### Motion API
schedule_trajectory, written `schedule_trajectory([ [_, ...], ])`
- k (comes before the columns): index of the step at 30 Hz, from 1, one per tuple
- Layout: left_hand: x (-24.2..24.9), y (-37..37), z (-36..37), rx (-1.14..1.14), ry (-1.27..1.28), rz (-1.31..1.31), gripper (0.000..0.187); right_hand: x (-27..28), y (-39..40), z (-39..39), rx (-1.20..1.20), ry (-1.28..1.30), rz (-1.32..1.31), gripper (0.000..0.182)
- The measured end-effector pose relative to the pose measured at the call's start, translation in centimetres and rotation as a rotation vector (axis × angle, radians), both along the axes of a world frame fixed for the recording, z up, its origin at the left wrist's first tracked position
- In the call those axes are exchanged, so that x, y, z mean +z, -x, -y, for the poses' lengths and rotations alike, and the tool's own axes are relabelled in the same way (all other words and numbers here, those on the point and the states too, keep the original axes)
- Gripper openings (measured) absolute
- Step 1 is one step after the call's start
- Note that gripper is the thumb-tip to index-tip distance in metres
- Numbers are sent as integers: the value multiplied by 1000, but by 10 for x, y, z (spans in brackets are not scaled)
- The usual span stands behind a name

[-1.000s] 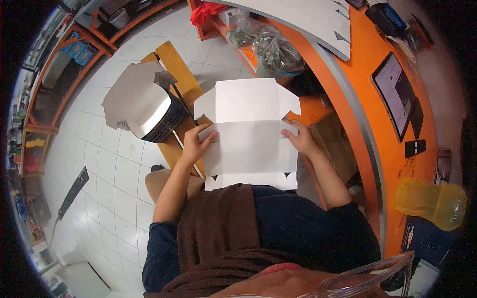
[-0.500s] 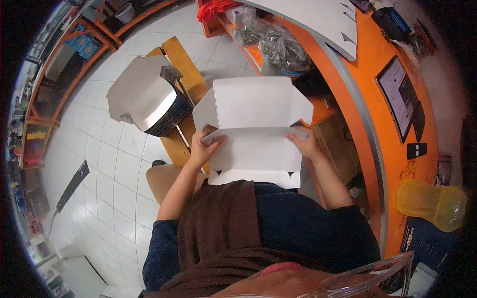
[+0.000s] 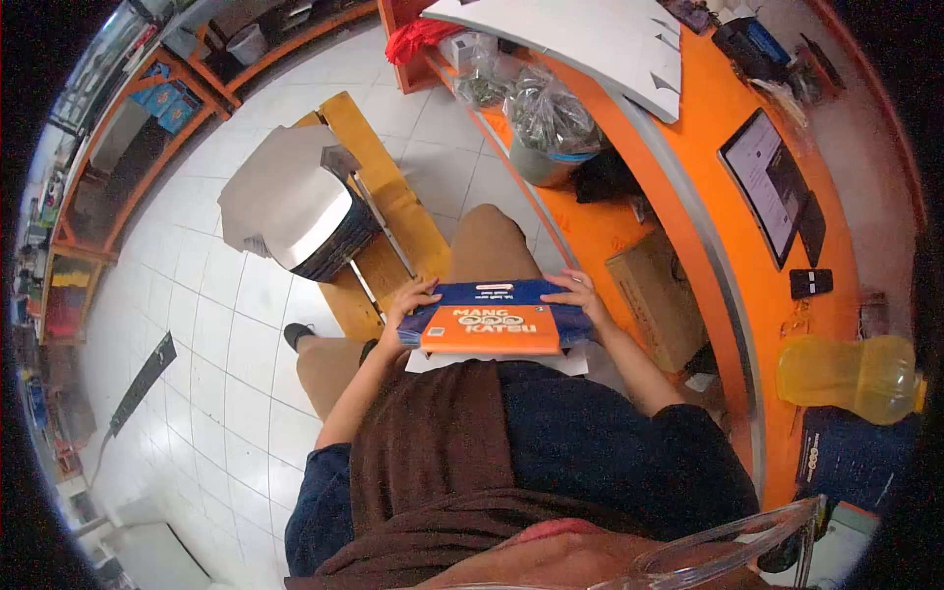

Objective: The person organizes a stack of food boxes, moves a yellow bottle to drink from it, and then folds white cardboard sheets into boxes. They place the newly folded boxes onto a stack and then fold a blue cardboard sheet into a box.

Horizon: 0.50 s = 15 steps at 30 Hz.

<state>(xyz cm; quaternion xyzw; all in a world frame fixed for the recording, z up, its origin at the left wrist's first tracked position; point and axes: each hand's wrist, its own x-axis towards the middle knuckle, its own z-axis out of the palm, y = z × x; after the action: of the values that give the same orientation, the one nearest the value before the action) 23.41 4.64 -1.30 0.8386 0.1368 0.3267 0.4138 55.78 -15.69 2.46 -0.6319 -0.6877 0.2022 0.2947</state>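
A cardboard food box (image 3: 492, 327) lies folded over in my lap, its blue and orange printed outside facing up with "MANG" and "KATSU" lettering. A white inner edge of it shows close to my body. At its left end, my left hand (image 3: 409, 309) grips the blue side, fingers curled over the top edge. My right hand (image 3: 578, 298) holds the opposite end, fingers bent over the blue panel. Both thumbs are mostly out of sight.
On a yellow wooden bench (image 3: 418, 228) to the left sits a stack of opened box blanks (image 3: 280, 192). An orange counter (image 3: 733, 206) curves along the right, carrying white sheets (image 3: 580, 44), a tablet (image 3: 772, 187) and a yellow bottle (image 3: 846, 379). Below it stands a bucket (image 3: 541, 162).
The box's white upper panel has been folded down toward my body, so the printed outside now shows. Both hands have moved to its far corners. The view has shifted slightly.
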Motion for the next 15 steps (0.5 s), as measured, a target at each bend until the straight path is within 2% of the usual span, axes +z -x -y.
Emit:
schedule_trajectory([
  [1,-7,2,10,33,262,31,33,8,4,-5,-26,29,-19,44],
  [4,-24,10,11,368,855,176,23,11,14,-28,-380,115,-556,40],
  [6,51,10,-7,553,555,90,16,84,28,-58,-368,81,-440,50],
  [7,80,11,-18,618,528,189,14,105,29,-73,-383,66,-493,56],
  [8,107,11,-30,680,499,289,13,144,41,-86,-306,-142,-594,59],
  [9,132,14,-44,670,517,386,14,187,50,-95,-221,-353,-686,62],
  [11,190,9,-63,637,526,562,19,241,50,-98,-65,-526,-722,64],
  [13,245,-5,-82,628,499,643,25,293,50,-82,-133,-647,-484,60],
  [15,287,-24,-102,657,469,645,29,318,43,-68,-178,-803,-511,62],
])
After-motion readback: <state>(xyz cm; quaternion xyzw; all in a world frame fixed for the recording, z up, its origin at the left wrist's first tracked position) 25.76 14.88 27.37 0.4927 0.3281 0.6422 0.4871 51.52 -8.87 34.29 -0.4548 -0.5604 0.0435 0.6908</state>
